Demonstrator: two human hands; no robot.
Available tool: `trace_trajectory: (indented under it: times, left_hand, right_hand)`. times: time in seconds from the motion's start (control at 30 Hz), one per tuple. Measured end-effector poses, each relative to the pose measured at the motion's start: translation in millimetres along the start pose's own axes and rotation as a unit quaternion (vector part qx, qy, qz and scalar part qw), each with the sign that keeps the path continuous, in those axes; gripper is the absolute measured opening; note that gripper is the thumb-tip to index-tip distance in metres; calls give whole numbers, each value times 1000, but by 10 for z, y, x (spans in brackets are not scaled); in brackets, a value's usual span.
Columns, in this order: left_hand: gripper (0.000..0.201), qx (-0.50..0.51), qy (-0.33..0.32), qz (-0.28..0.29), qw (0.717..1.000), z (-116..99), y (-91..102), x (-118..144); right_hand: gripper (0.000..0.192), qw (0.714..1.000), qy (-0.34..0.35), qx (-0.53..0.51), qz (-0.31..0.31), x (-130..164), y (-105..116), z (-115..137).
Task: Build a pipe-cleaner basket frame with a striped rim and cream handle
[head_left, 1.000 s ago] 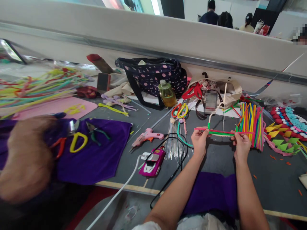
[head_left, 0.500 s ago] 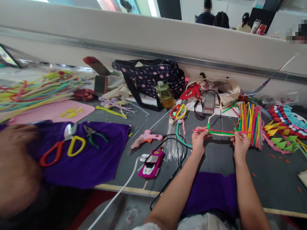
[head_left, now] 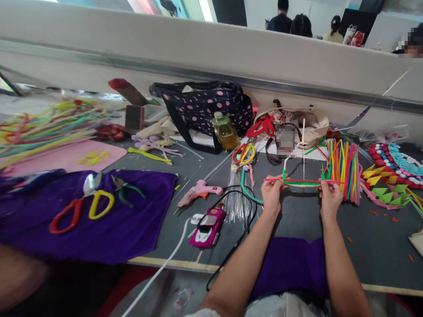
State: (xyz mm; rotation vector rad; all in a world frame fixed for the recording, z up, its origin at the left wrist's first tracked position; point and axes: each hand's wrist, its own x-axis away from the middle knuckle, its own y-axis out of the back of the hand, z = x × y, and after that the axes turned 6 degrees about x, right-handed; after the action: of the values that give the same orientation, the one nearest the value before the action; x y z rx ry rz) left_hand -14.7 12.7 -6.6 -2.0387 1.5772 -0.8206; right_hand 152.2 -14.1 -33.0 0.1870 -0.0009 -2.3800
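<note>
My left hand (head_left: 272, 193) pinches the left end of a pink pipe cleaner (head_left: 297, 181), and my right hand (head_left: 331, 196) pinches it near its right part. The strand is stretched level between them, alongside a green one. Both lie along the lower side of a pale wire frame (head_left: 285, 164) wrapped partly in green, which rises toward a point above. My fingertips hide where the strands meet the frame's corners. Right beside my right hand lies a thick bundle of coloured pipe cleaners (head_left: 343, 174). A teal pipe cleaner (head_left: 245, 188) curves close to my left hand.
Left of my arms lie a pink glue gun (head_left: 203, 190), a magenta power strip (head_left: 209, 229) with cables, and thin clear sticks (head_left: 235, 202). Scissors (head_left: 99, 204) and pliers (head_left: 125, 189) rest on purple cloth (head_left: 132, 233). A bottle (head_left: 225, 132) and dotted bag (head_left: 205, 103) stand behind.
Another person's hand at the left has drawn back down and left off the purple cloth, uncovering a tool there. The view has shifted slightly. My hands keep the same hold.
</note>
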Motion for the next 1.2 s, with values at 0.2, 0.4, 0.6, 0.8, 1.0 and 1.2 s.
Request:
trace_trajectory:
  times: [0.2, 0.4, 0.6, 0.8, 1.0, 1.2]
  left_hand:
    - [31, 9, 11, -6, 1000, -32, -13, 16]
    - [30, 42, 46, 0, 998, -37, 5, -1]
    - [25, 61, 63, -2, 996, -21, 40, -37]
    - [27, 60, 61, 10, 996, -45, 53, -54]
    - [28, 74, 51, 19, 996, -60, 40, -46]
    - [20, 74, 77, 0, 994, -40, 54, -69]
  right_hand:
    - [25, 997, -23, -76, -20, -13, 9, 56]
    - [21, 992, -48, -112, -27, 36, -9, 197]
    - [20, 974, -143, -173, 9, 36, 42, 260]
    - [20, 944, -220, -233, 79, -2, 107, 242]
    - [20, 945, -219, -236, 64, 1, 109, 234]
    - [21, 943, -202, -253, 82, 11, 113, 259]
